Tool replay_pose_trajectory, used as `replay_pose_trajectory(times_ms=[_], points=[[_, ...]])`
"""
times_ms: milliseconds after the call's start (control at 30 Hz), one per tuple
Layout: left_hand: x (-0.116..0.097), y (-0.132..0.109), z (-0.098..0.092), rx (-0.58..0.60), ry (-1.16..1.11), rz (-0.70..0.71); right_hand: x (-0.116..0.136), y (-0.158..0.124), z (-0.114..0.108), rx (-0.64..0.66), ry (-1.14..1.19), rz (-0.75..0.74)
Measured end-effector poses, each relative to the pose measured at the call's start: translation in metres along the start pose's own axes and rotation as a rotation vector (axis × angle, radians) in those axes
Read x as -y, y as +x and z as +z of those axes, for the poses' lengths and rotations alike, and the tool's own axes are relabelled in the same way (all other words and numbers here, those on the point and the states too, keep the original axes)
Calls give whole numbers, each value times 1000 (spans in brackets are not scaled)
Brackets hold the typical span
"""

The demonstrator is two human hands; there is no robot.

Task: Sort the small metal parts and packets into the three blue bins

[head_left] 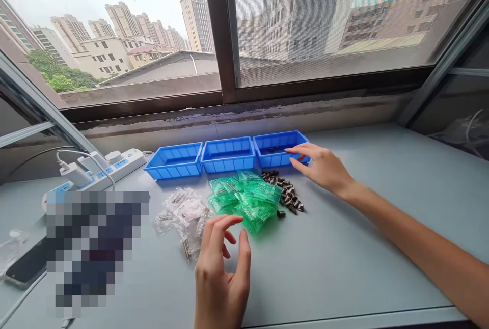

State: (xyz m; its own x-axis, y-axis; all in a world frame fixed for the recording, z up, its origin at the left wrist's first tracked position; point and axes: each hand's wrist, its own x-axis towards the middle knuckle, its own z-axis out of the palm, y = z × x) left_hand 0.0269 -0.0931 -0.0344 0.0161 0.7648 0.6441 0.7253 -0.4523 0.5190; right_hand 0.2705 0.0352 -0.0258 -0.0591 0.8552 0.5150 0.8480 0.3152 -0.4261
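Note:
My right hand [323, 166] is over the front right corner of the right blue bin [263, 161], thumb and fingers apart, with nothing visible between them. A few small dark pieces [273, 149] lie inside that bin. In front of it is a loose pile of small dark metallic parts [289, 194], too small to name exactly. My left hand [225, 273] hovers near the front of the table, fingers curved and apart, holding nothing. Just beyond it lie a heap of green plastic packets [248, 199] and a heap of clear plastic packets [187, 212] with small items inside.
A middle blue bin [228, 164] and a left blue bin [175, 170] stand in the same row below the window. At left are a white power strip [126, 161] with plugs and cables, a dark phone [26, 263] and a pixelated area. Metal frames rise at both sides.

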Motion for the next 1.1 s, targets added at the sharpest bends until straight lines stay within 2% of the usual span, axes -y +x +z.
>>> replay_pose_trajectory(times_ms=[167, 467, 767, 833, 967, 1100], points=[[-1, 0, 1, -4, 8, -7, 0, -1, 4, -15, -5, -29], [-9, -2, 5, -45, -50, -126, 4, -3, 2, -4, -59, -46], [-1, 1, 1, -14, -19, -33, 10, -3, -6, -7, -91, -95], [-3, 0, 2, -17, -28, -55, 14, -4, -10, 58, -63, -110], [-7, -1, 4, -23, -60, -113, 20, -8, -8, 327, -9, -135], [-9, -2, 5, -23, -91, -125, 23, -11, -1, 395, -17, -74]])
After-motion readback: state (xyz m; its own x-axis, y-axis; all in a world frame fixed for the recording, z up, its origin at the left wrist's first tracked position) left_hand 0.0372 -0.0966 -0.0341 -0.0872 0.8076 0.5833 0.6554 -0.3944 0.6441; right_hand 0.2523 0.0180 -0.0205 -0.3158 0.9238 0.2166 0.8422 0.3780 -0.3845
